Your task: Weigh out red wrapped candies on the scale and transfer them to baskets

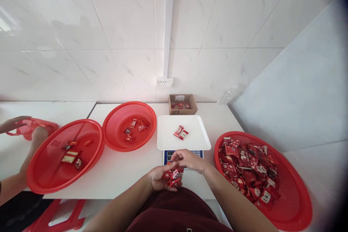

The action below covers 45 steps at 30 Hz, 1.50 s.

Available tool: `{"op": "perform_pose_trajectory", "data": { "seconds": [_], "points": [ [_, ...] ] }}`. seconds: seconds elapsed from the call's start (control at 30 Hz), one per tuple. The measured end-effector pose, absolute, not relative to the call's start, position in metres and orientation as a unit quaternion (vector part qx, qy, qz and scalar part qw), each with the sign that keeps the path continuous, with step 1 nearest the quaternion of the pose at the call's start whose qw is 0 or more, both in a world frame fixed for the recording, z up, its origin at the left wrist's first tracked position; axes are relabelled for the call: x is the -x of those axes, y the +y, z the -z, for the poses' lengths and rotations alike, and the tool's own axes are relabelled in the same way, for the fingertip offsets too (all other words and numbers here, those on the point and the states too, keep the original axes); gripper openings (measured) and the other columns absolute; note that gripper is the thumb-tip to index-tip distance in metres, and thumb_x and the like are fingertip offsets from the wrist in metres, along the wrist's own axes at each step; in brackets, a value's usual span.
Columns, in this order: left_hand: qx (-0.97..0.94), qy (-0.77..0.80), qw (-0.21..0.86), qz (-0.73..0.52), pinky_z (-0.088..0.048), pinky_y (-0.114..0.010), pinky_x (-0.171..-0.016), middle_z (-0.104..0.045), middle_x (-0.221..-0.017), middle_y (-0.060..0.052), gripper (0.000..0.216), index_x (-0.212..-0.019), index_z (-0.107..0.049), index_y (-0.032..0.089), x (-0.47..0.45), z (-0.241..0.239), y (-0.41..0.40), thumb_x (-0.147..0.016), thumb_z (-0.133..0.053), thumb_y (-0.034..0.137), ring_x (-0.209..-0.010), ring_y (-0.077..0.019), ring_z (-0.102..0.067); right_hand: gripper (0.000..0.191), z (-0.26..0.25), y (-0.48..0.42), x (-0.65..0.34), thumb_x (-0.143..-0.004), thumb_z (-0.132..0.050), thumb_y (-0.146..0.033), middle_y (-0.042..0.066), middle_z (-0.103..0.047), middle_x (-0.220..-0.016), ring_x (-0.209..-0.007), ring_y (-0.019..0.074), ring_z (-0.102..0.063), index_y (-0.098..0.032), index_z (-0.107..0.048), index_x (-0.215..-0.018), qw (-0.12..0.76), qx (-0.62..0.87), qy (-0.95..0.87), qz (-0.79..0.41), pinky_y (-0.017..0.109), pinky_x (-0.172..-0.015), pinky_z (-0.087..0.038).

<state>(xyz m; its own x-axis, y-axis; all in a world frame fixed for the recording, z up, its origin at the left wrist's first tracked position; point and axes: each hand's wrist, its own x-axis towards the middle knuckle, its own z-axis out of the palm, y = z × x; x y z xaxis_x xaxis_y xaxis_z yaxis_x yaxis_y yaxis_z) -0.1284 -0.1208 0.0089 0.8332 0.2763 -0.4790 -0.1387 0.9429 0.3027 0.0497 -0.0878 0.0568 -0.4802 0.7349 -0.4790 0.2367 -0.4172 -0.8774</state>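
My left hand [157, 178] is cupped near the table's front edge, closed round a small bunch of red candy packets [174, 177]. My right hand [188, 160] hovers just above them, its fingertips pinched on one of the packets. Directly behind my hands stands a scale [168, 154] with a white tray [168, 130] on top, and two red packets [181, 132] lie on that tray. A large red basket [296, 206] heaped with several red packets sits at my right.
Two more red baskets hold a few packets each: one at centre-left [116, 116], one at far left [43, 174]. A small cardboard box [182, 104] stands against the tiled wall. Another person's hands [35, 137] handle a red bag at the left edge.
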Motion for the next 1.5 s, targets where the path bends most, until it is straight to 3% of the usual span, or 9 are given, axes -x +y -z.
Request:
{"op": "perform_pose_trajectory", "data": {
  "seconds": [0.17,0.4,0.6,0.73,0.87,0.97,1.07,1.3,1.5],
  "points": [
    [-0.123,0.293,0.941,-0.115,-0.045,-0.026,-0.065,-0.064,-0.083,-0.006,0.039,-0.087,-0.067,0.016,0.128,-0.009,-0.119,-0.082,-0.057,0.053,-0.077,-0.0155,-0.061,0.015,-0.058,-0.086,-0.051,-0.060,-0.071,-0.025,-0.004,-0.062,-0.060,-0.058,0.0111,-0.056,-0.018,-0.064,-0.071,0.240,0.522,-0.465,-0.674,0.025,-0.060,-0.044],
    [-0.118,0.301,0.941,-0.102,-0.043,-0.029,-0.067,-0.063,-0.081,-0.007,0.036,-0.089,-0.067,0.012,0.129,-0.006,-0.116,-0.081,-0.061,0.047,-0.077,-0.0172,-0.062,0.017,-0.058,-0.090,-0.051,-0.060,-0.071,-0.025,-0.001,-0.066,-0.069,-0.062,0.0119,-0.057,-0.018,-0.066,-0.076,0.194,0.506,-0.471,-0.696,0.025,-0.060,-0.042],
    [-0.105,0.298,0.943,-0.102,-0.045,-0.027,-0.065,-0.064,-0.078,-0.006,0.039,-0.088,-0.066,0.011,0.128,-0.003,-0.117,-0.084,-0.056,0.048,-0.074,-0.0161,-0.063,0.009,-0.050,-0.085,-0.052,-0.063,-0.064,-0.021,-0.003,-0.060,-0.062,-0.058,0.0117,-0.054,-0.018,-0.062,-0.071,0.226,0.540,-0.489,-0.647,0.025,-0.059,-0.042],
    [-0.053,0.283,0.950,-0.125,-0.046,-0.026,-0.065,-0.064,-0.075,-0.005,0.043,-0.087,-0.063,0.010,0.128,-0.008,-0.114,-0.084,-0.055,0.052,-0.074,-0.0154,-0.063,0.017,-0.042,-0.074,-0.061,-0.070,-0.059,-0.025,0.004,-0.068,-0.091,-0.083,0.0176,-0.062,-0.019,-0.062,-0.086,0.305,0.626,-0.466,-0.546,0.031,-0.076,-0.048],
    [-0.005,0.305,0.935,-0.179,-0.048,-0.028,-0.069,-0.067,-0.077,-0.006,0.040,-0.088,-0.062,0.010,0.128,-0.014,-0.109,-0.088,-0.051,0.048,-0.074,-0.0151,-0.064,0.034,-0.039,-0.076,-0.066,-0.075,-0.060,-0.032,0.007,-0.063,-0.120,-0.106,0.0217,-0.059,-0.022,-0.062,-0.107,0.293,0.630,-0.512,-0.504,0.036,-0.092,-0.045],
    [0.001,0.329,0.924,-0.196,-0.047,-0.027,-0.067,-0.068,-0.076,-0.005,0.032,-0.087,-0.062,0.012,0.126,-0.021,-0.106,-0.091,-0.047,0.040,-0.072,-0.0144,-0.065,0.041,-0.039,-0.089,-0.063,-0.078,-0.059,-0.041,0.007,-0.063,-0.120,-0.106,0.0215,-0.059,-0.022,-0.060,-0.114,0.264,0.534,-0.547,-0.588,0.036,-0.090,-0.046],
    [-0.006,0.331,0.928,-0.173,-0.045,-0.024,-0.058,-0.068,-0.073,-0.005,0.032,-0.086,-0.062,0.013,0.123,-0.025,-0.105,-0.092,-0.047,0.040,-0.065,-0.0135,-0.063,0.048,-0.039,-0.100,-0.058,-0.071,-0.067,-0.035,0.006,-0.063,-0.119,-0.101,0.0206,-0.060,-0.021,-0.059,-0.116,0.256,0.532,-0.561,-0.581,0.035,-0.089,-0.047],
    [-0.006,0.339,0.926,-0.163,-0.045,-0.024,-0.054,-0.067,-0.075,-0.004,0.031,-0.092,-0.061,0.013,0.119,-0.020,-0.105,-0.090,-0.050,0.042,-0.061,-0.0131,-0.062,0.023,-0.032,-0.105,-0.066,-0.068,-0.067,-0.033,0.001,-0.067,-0.082,-0.076,0.0166,-0.061,-0.018,-0.061,-0.085,0.277,0.568,-0.495,-0.596,0.029,-0.069,-0.049],
    [0.001,0.351,0.905,-0.239,-0.051,-0.032,-0.072,-0.069,-0.086,-0.008,0.023,-0.098,-0.060,0.014,0.124,-0.017,-0.102,-0.089,-0.052,0.033,-0.074,-0.0174,-0.066,0.042,-0.003,-0.088,-0.098,-0.066,-0.069,-0.039,0.007,-0.067,-0.107,-0.089,0.0212,-0.065,-0.022,-0.061,-0.104,0.402,0.656,-0.335,-0.544,0.034,-0.079,-0.053]
  ]
}}
